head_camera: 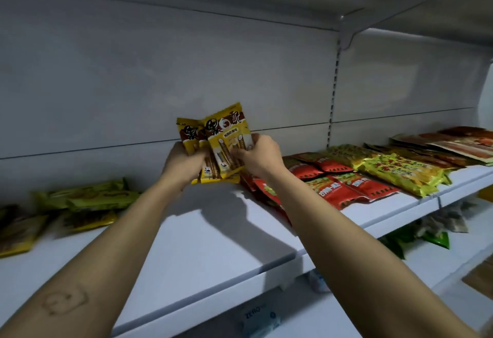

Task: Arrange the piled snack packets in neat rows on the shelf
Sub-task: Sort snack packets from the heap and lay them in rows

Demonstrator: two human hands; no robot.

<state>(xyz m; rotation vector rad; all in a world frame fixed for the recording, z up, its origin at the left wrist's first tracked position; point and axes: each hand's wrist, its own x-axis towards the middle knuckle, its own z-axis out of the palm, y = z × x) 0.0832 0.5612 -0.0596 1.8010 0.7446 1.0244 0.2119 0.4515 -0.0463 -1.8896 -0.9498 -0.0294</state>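
Note:
Both my hands hold a bunch of yellow-and-brown snack packets (221,140) upright above the white shelf (202,239), near its back wall. My left hand (181,164) grips the packets from the left, fingers curled round their lower edges. From the right, my right hand (260,155) pinches the front packet. More yellow packets (216,179) lie flat on the shelf just under the held ones.
Red packets (344,188) and yellow-green packets (400,175) lie in rows to the right, with orange ones (464,145) farther right. A loose pile of yellow packets (80,204) sits at the left. Green bags (416,239) lie on the lower shelf.

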